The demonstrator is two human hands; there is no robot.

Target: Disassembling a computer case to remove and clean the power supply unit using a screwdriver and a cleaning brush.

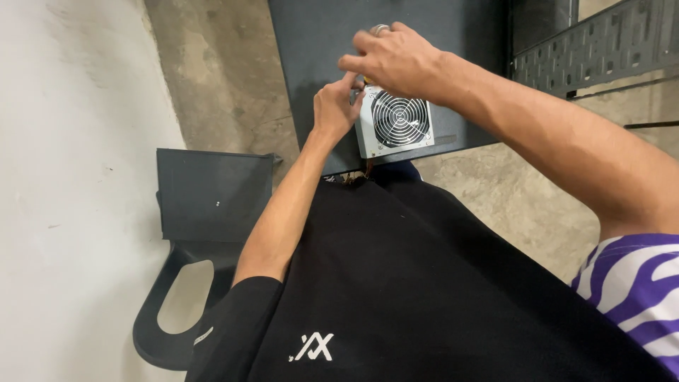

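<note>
From the head camera, your left hand pinches at the top corner of the grey power supply lying fan-up on the dark bench. Your right hand curls over that corner; what its grip holds, you cannot tell.

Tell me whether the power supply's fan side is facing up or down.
Up. The round wire fan grille on the grey power supply faces the camera; it lies flat on the dark panel, with both hands at its top-left corner.
</note>
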